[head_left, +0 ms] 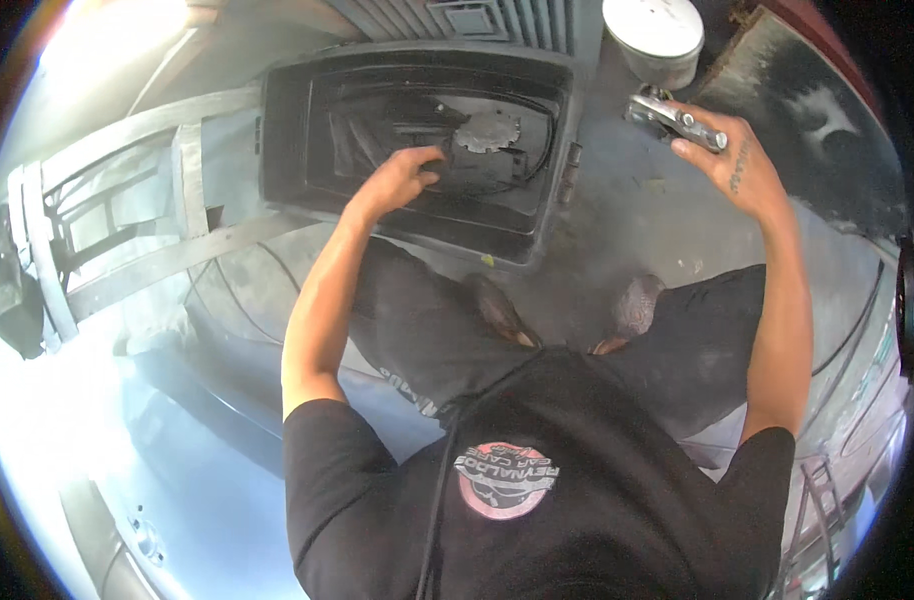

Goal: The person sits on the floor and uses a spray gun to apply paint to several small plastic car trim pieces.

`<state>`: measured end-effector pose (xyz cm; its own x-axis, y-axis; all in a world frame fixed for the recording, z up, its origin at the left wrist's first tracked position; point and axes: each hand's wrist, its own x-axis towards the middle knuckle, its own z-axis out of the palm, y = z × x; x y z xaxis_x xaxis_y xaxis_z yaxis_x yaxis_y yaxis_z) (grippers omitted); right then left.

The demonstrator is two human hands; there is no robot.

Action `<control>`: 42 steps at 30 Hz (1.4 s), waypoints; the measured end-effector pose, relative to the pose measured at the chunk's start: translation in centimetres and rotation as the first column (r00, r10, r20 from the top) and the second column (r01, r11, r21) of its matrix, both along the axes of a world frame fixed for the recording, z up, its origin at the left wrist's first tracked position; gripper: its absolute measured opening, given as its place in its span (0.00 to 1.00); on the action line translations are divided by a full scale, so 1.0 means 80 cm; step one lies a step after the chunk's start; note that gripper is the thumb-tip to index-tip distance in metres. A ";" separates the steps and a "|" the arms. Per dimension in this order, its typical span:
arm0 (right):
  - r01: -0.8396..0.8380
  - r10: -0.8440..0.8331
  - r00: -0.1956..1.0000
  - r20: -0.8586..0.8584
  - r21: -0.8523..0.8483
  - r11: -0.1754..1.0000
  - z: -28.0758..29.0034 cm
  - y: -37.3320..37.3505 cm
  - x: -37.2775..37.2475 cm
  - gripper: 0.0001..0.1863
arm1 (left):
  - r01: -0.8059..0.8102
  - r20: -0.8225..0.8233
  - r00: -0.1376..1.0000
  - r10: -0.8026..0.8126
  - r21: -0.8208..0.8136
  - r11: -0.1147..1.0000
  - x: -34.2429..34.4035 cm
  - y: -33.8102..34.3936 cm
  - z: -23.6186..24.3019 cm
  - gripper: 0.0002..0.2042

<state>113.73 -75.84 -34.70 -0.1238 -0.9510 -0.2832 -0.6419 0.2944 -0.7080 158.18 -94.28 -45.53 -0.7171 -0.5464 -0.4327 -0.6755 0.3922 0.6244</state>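
Observation:
My left hand (402, 180) hovers over a black plastic bin (412, 238), fingers loosely bent, with a gap between thumb and forefinger and nothing visible in them. Inside the bin, just beyond those fingertips, lies a grey, rough-edged round disc (487, 131). A thin black hose or cable (550, 135) curves along the bin's right inner side, among dark items too dim to make out. Off to the right of the bin, my right hand (742, 165) is closed around a silver metal hand tool (677, 120) with rounded cylindrical parts. Its exact kind is unclear.
A bucket with a white lid (657, 28) stands at the far right, next to a dark, worn panel (792, 95). To the left is a pale metal frame stand (167, 240). A glossy blue panel (207, 470) lies at lower left. Cords run along the right side.

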 end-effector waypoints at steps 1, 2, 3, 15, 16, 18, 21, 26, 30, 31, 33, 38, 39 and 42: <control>-0.006 0.006 1.000 -0.001 0.017 1.000 0.002 -0.002 0.003 0.27 | 0.060 -0.007 0.998 -0.060 -0.032 0.998 0.000 0.002 -0.012 0.14; -0.012 0.012 1.000 -0.002 0.035 0.999 0.005 -0.004 0.006 0.27 | 0.120 -0.011 0.993 -0.121 -0.064 0.991 -0.001 0.000 -0.023 0.14; -0.010 0.010 1.000 -0.005 0.058 0.998 0.005 -0.004 0.006 0.27 | 0.187 -0.016 0.982 -0.190 -0.091 0.978 -0.004 0.002 -0.036 0.15; 0.021 -0.016 0.996 -0.091 0.051 0.999 0.010 -0.004 0.018 0.27 | 0.341 0.015 0.937 -0.349 -0.258 0.904 -0.043 0.062 -0.024 0.14; -0.001 0.005 0.996 -0.085 0.048 0.999 0.007 -0.005 0.015 0.28 | 0.305 -0.012 0.949 -0.316 -0.234 0.923 -0.046 0.061 -0.023 0.14; -0.046 0.049 0.996 -0.068 0.041 0.998 -0.004 -0.007 0.009 0.28 | 0.290 -0.046 0.951 -0.306 -0.211 0.934 -0.047 0.056 -0.029 0.13; -0.018 0.028 0.993 -0.113 0.089 0.996 -0.004 -0.008 0.014 0.27 | 0.298 -0.026 0.952 -0.304 -0.136 0.945 -0.048 0.060 -0.045 0.12; -0.059 0.063 0.997 -0.050 0.074 0.996 0.000 -0.014 0.014 0.26 | 0.306 -0.003 0.951 -0.309 -0.106 0.946 -0.045 0.056 -0.081 0.15; -0.061 0.063 0.997 -0.045 0.042 0.997 -0.002 -0.010 0.012 0.26 | 0.303 0.091 0.952 -0.291 -0.186 0.935 -0.040 0.048 -0.088 0.16; -0.061 0.064 0.996 -0.069 0.037 0.997 -0.001 -0.009 0.012 0.26 | 0.312 0.162 0.947 -0.278 -0.251 0.917 -0.037 0.045 -0.090 0.16; -0.060 0.063 0.991 -0.116 0.026 0.998 0.000 -0.008 0.012 0.26 | 0.293 0.257 0.944 -0.207 -0.369 0.882 -0.032 0.035 -0.089 0.17; -0.049 0.054 0.994 -0.090 0.060 0.997 0.001 -0.009 0.009 0.27 | 0.272 0.555 0.832 -0.002 -0.404 0.873 -0.023 -0.011 -0.083 0.15; -0.053 0.058 0.995 -0.079 0.067 0.996 0.004 -0.010 0.011 0.27 | 0.295 0.586 0.810 -0.034 -0.356 0.887 -0.013 -0.021 -0.090 0.12; -0.057 0.059 0.997 -0.055 0.032 0.998 0.010 -0.008 0.017 0.26 | 0.384 0.607 0.791 -0.076 -0.397 0.833 0.010 -0.031 -0.106 0.11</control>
